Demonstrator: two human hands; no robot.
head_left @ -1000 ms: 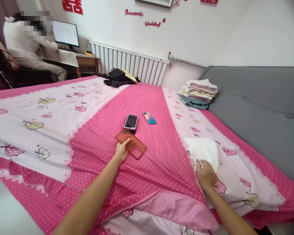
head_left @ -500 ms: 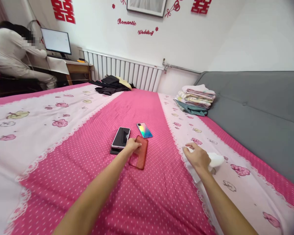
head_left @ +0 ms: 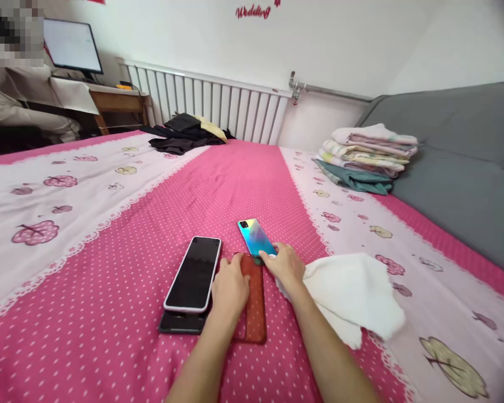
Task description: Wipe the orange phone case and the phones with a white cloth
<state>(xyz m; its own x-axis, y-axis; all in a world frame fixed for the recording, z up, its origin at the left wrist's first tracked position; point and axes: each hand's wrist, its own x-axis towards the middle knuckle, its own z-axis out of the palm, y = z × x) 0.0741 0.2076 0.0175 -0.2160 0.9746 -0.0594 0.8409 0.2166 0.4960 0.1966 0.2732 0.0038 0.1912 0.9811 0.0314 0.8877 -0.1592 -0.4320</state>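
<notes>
Our left hand (head_left: 230, 282) rests on the red case (head_left: 257, 302), fingers bent over its far part; the case lies flat on the bed (head_left: 256, 168), and we cannot tell whether we grip it or only press. Our right hand (head_left: 286, 267) has thumb and fingers about the near end of the blue phone (head_left: 254, 235), which lies back up; how firmly they close, we cannot tell. The phone sits just beyond the case. The cloth (head_left: 353, 294) spreads beside our right wrist, on the headboard (head_left: 457, 134) side. Left of our left hand, a white-edged phone (head_left: 193, 274) lies on a dark slab (head_left: 178, 323). Clothes (head_left: 185, 134) lie near the bed's far edge, and a folded stack (head_left: 372, 148) by the headboard.

We judge the step in hand to be taking hold of the blue phone while steadying the case. Lifting it calls for a pinch on both long edges, as its glossy back may slip.
</notes>
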